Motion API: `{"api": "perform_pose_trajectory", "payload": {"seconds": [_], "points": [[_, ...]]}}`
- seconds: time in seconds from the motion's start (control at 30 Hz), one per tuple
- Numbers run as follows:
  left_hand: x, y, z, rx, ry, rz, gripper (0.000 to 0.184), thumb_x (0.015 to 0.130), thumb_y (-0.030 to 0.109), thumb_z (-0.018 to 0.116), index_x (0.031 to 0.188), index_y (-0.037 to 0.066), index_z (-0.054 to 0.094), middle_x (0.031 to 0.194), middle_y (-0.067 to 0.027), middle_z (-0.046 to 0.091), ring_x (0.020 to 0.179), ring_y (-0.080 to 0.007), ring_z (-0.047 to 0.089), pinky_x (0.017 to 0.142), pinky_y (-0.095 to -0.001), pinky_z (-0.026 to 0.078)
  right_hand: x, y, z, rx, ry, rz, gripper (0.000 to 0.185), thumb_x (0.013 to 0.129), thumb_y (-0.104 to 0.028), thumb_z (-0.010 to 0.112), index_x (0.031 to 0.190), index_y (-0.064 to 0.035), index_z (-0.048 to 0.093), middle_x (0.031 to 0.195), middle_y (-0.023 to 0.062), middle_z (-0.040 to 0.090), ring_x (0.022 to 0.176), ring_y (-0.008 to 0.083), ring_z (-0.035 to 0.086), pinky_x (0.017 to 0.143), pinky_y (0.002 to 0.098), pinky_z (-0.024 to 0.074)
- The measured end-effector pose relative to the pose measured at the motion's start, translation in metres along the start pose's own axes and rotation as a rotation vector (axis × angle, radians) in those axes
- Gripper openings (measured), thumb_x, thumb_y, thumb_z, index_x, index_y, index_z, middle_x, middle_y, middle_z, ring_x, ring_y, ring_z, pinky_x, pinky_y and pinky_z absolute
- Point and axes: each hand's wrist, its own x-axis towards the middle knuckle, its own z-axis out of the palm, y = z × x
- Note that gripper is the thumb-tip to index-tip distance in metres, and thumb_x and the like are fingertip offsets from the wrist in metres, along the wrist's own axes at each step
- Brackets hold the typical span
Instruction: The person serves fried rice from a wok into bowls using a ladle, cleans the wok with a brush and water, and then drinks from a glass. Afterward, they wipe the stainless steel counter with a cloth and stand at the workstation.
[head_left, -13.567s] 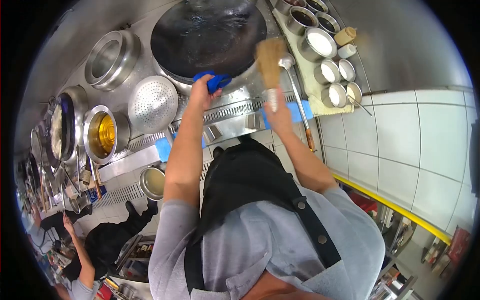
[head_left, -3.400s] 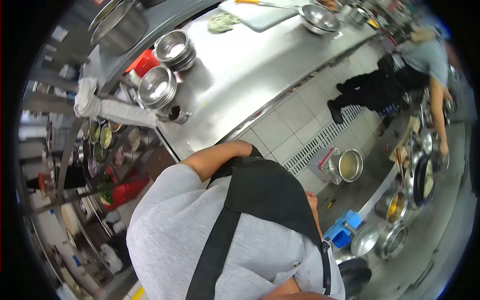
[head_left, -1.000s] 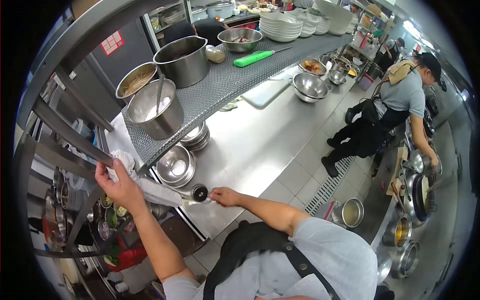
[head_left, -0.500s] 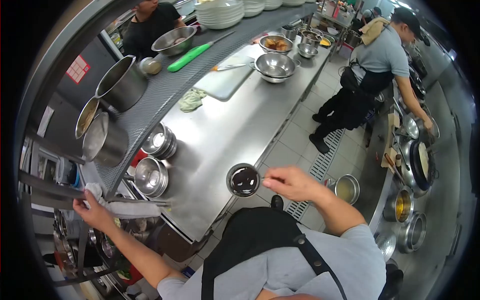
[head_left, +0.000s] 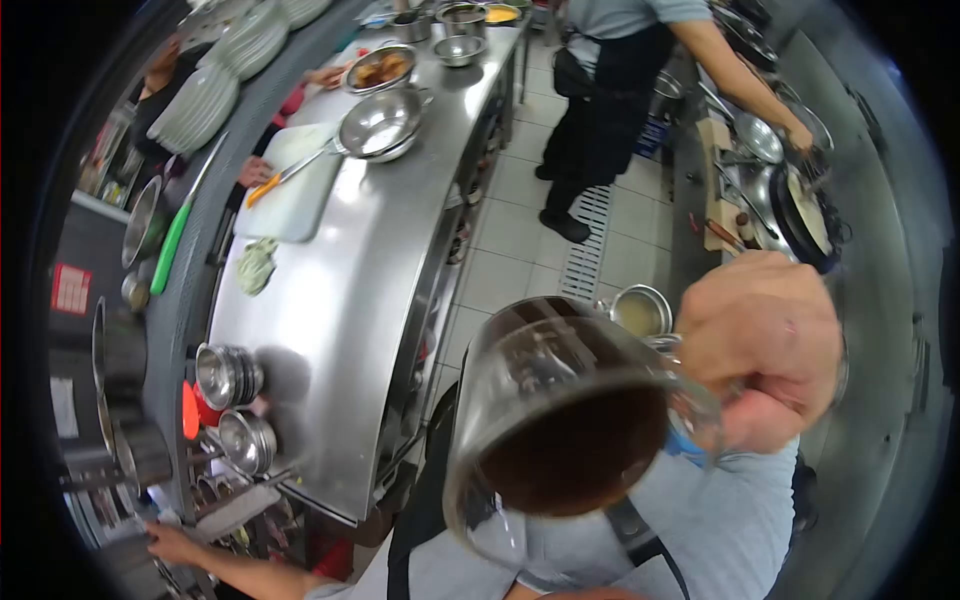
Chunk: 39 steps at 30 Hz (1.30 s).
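Observation:
Close to the camera, my right hand (head_left: pixel 765 345) is closed round the handle of a clear glass mug (head_left: pixel 565 420). Dark brown liquid fills part of the mug, which is tilted and hides part of my apron. At the lower left, my left hand (head_left: pixel 170 543) reaches out beside the end of the rack, near a white cloth-wrapped bar (head_left: pixel 235 512); its fingers are small and partly spread, with nothing seen in them.
A steel table (head_left: pixel 340 330) bears stacked bowls (head_left: pixel 247 440), a cutting board (head_left: pixel 290 190) and a knife (head_left: pixel 285 178). Another person's hands are near the board. A co-worker (head_left: pixel 610 90) stands at the stove by a wok (head_left: pixel 805 215). A pot (head_left: pixel 640 312) stands low beside the stove.
My right hand has raised the mug from over the table edge to close before the camera. The view has turned right. Another person's hands have appeared by the cutting board.

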Motion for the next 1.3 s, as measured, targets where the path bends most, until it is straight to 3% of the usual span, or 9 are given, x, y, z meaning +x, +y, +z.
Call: {"api": "perform_pose_trajectory", "payload": {"seconds": [0.13,0.2,0.23,0.3,0.47,0.57,0.63,1.07,1.3], "points": [[0.002,0.004,0.002,0.048,-0.038,-0.088,0.08,0.093,0.068,0.058,0.105,-0.011,0.068,0.107,-0.0351,0.071,0.103,-0.0516,0.068,0.091,-0.0584,0.052,-0.015,-0.01,-0.047,-0.086,-0.049,-0.015,0.052,0.098,-0.056,0.067,0.082,-0.0065,0.058,0.056,0.0023,0.052,0.037,0.0127,0.041,0.035,0.0278,0.0269],[-0.008,0.019,0.004,-0.014,0.072,-0.128,0.063,0.094,0.049,0.07,0.134,0.002,0.059,0.128,-0.0213,0.067,0.116,-0.0427,0.066,0.099,-0.0595,0.051,-0.026,-0.017,-0.049,-0.164,0.053,0.01,0.051,0.098,-0.054,0.067,0.081,-0.0077,0.057,0.055,0.0014,0.05,0.037,0.0115,0.04,0.036,0.0271,0.0259],[-0.018,0.037,-0.008,-0.023,0.061,-0.119,0.063,0.094,0.049,0.07,0.134,0.002,0.059,0.128,-0.0213,0.067,0.116,-0.0427,0.066,0.099,-0.0595,0.051,-0.03,-0.019,-0.048,-0.223,0.155,0.017,0.05,0.099,-0.053,0.066,0.08,-0.009,0.055,0.055,0.0005,0.048,0.037,0.0104,0.038,0.036,0.0263,0.0248],[-0.04,0.064,-0.033,-0.04,0.166,-0.024,0.037,0.098,0.04,0.066,0.1,0.003,0.063,0.097,-0.0188,0.068,0.087,-0.0398,0.067,0.075,-0.0547,0.053,-0.03,-0.023,-0.044,-0.331,0.222,0.017,0.045,0.098,-0.047,0.068,0.079,-0.0099,0.053,0.056,0.0002,0.047,0.037,0.01,0.037,0.036,0.0256,0.024],[-0.034,0.056,-0.032,-0.013,0.135,-0.043,0.049,0.096,0.049,0.063,0.104,0.001,0.067,0.101,-0.0219,0.07,0.093,-0.0432,0.068,0.081,-0.056,0.052,-0.02,-0.027,-0.064,-0.34,0.076,0.027,0.033,0.093,-0.032,0.073,0.079,-0.011,0.051,0.061,0.0007,0.048,0.038,0.0097,0.037,0.036,0.0244,0.0238],[-0.013,0.039,-0.022,0.011,0.039,-0.09,0.057,0.095,0.055,0.061,0.106,0.0,0.069,0.103,-0.0238,0.072,0.097,-0.0452,0.068,0.084,-0.0567,0.052,-0.016,-0.025,-0.055,-0.401,0.21,-0.052,0.029,0.089,-0.027,0.074,0.08,-0.0112,0.052,0.062,0.0008,0.049,0.038,0.0095,0.038,0.035,0.0237,0.0238],[-0.005,0.026,-0.017,0.034,-0.006,-0.114,0.062,0.094,0.059,0.059,0.108,-0.001,0.071,0.105,-0.025,0.072,0.099,-0.0465,0.068,0.086,-0.0572,0.052,0.0,-0.029,-0.048,-0.574,0.204,-0.035,0.024,0.088,-0.023,0.072,0.081,-0.0096,0.054,0.063,0.001,0.052,0.041,0.0139,0.044,0.038,0.0275,0.0317],[0.003,-0.014,0.004,0.099,0.008,-0.117,0.079,0.091,0.07,0.059,0.118,-0.004,0.068,0.117,-0.0294,0.071,0.111,-0.0496,0.066,0.096,-0.0577,0.049,0.032,-0.009,-0.023,-0.244,0.067,-0.12,0.027,0.092,-0.034,0.074,0.084,-0.0099,0.067,0.06,0.0022,0.049,0.039,0.0125,0.042,0.036,0.0255,0.0295],[0.009,-0.003,-0.012,-0.009,0.062,-0.025,0.065,0.089,0.052,0.068,0.089,-0.013,0.073,0.093,-0.0354,0.072,0.092,-0.0528,0.07,0.084,-0.0591,0.053,0.007,0.064,0.033,0.163,-0.052,0.065,0.03,0.091,-0.037,0.073,0.082,-0.0086,0.068,0.061,0.0034,0.052,0.042,0.0148,0.045,0.039,0.0274,0.0328]]}}
